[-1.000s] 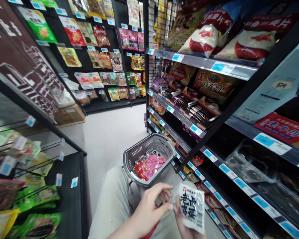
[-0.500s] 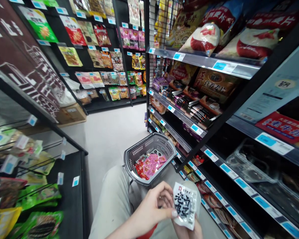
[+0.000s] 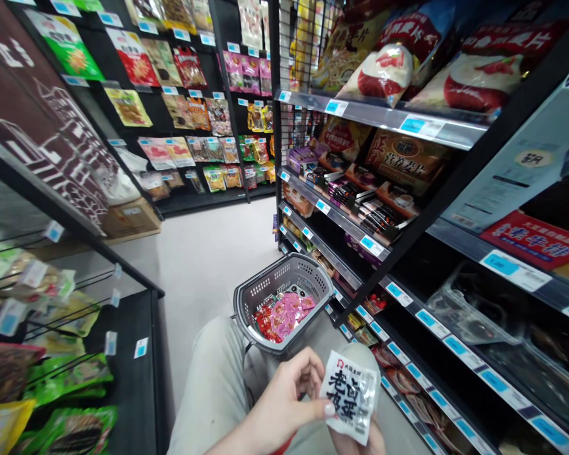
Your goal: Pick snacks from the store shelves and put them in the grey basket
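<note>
A small white marinated egg packet [image 3: 348, 395], with large black Chinese lettering, is tilted in front of my knee. My right hand [image 3: 372, 439] holds it from below, its fingers mostly hidden behind it. At the packet's left edge is my left hand [image 3: 287, 392], its thumb pressed on the front and its other fingers curled. Just beyond my hands, a grey shopping basket [image 3: 251, 294] with pierced sides stands by my knee. Inside lie pink packets [image 3: 289, 316] and red packets [image 3: 264, 321].
Shelves [image 3: 398, 120] with price tags rise close on the right, carrying cereal bags [image 3: 382, 69] and coffee boxes. A low rack [image 3: 137, 392] of bagged snacks stands at left. Hanging snack packs cover the back wall, with a cardboard box [image 3: 133, 218] on the floor.
The packet has turned slightly, so its front lettering now faces me more squarely. Both hands keep nearly the same place, and the view has shifted a little.
</note>
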Demonstrator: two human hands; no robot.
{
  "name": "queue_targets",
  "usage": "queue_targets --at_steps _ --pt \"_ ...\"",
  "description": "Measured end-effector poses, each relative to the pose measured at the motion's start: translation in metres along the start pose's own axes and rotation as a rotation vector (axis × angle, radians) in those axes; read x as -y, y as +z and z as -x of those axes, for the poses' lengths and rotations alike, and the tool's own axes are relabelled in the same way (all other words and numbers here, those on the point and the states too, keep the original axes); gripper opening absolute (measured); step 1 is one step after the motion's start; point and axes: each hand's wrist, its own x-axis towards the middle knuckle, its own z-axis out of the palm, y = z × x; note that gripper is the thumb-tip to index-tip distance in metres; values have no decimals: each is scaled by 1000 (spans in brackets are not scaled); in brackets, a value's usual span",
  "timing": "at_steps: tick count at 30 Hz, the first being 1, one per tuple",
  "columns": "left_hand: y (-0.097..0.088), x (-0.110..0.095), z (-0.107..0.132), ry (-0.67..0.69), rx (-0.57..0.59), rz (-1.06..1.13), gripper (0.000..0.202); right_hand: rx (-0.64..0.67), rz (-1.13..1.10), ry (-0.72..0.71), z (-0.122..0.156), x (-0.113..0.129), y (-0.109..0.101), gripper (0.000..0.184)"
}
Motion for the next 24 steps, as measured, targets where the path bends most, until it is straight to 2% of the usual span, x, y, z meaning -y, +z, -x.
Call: queue_targets --at_steps 5,11,14,17,24 --pt "0 -1 2 -2 -11 -7 32 -50 19 -29 7 9 11 18" --pt "0 0 4 -19 -20 -39 33 -75 -119 97 15 17 38 36" --pt "0 1 4 -20 -25 -47 32 -117 -143 89 20 22 48 35" --pt "0 0 4 -29 -28 -53 31 -148 -154 78 22 22 50 35" --pt "1 -2 6 -11 -40 -80 28 -130 -129 88 20 20 47 37"
